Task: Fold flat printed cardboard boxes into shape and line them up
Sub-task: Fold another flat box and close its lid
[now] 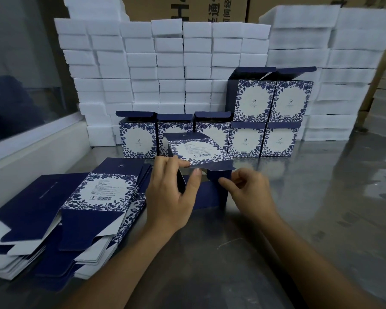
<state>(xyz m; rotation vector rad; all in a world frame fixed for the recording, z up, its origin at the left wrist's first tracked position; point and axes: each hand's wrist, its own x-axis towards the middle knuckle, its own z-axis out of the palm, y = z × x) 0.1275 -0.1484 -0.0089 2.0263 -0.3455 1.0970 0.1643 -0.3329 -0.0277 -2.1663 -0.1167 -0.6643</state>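
Observation:
A half-formed blue-and-white floral box (198,150) lies on its side on the steel table (276,219), its open bottom flaps turned toward me. My left hand (172,192) pinches the box's near left edge between thumb and fingers. My right hand (247,190) pinches a dark blue bottom flap (216,175) with thumb and forefinger. A thick stack of flat printed boxes (76,208) lies at the left. Several folded boxes (245,139) stand in a row behind, lids open, with two more boxes (270,101) stacked on the right ones.
A wall of white foam blocks (165,70) rises behind the row, with taller foam stacks (343,74) at the right. Brown cartons (187,7) stand at the back. A window ledge (31,148) borders the table's left side.

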